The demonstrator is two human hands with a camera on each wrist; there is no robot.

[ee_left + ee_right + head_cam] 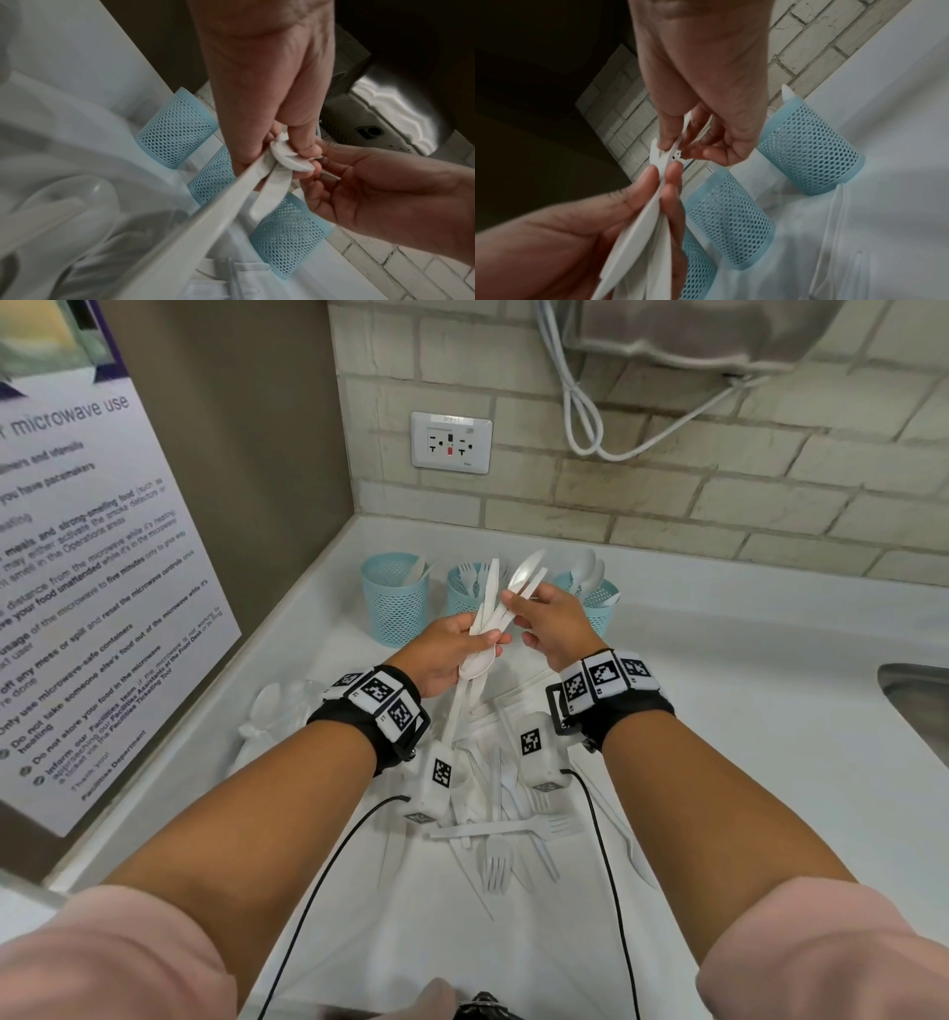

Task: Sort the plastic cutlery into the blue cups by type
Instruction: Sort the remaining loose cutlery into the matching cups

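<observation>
Three blue mesh cups stand in a row at the back of the counter: the left cup [395,600], the middle cup [461,598] with forks in it, and the right cup [598,608] with spoons. My left hand [490,636] grips a bundle of white plastic cutlery [488,608] in front of the cups, raised above the counter. My right hand [513,606] pinches one white piece at the top of that bundle. In the left wrist view the left hand [282,142] clasps the handles [257,178]. In the right wrist view the right hand [680,142] pinches a piece's end.
Loose white forks and knives [513,829] lie on a white sheet below my wrists. Clear wrapped cutlery [277,711] sits to the left. A poster wall [77,557] bounds the left side, the brick wall with an outlet [451,442] the back, and a steel sink [919,706] the right.
</observation>
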